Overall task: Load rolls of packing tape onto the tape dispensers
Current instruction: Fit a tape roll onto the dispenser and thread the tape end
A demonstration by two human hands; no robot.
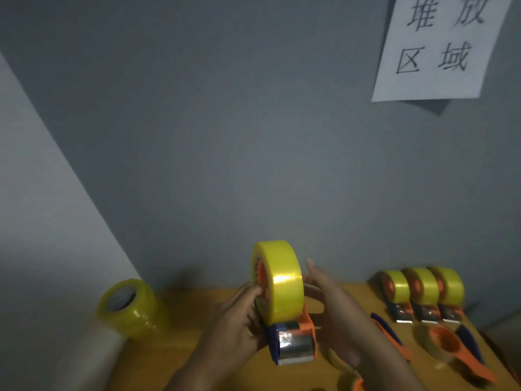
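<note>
Gripping the tape dispenser [293, 338], left hand [239, 314] curls round it; right hand [332, 306] spread flat beside.

the white paper sign with black characters [439, 46] is cut off by the top edge. the yellow tape roll [282, 280] hides most of the right hand [335, 311]. the orange and blue empty dispenser [462, 354] on the right is pretty blurry.
</note>
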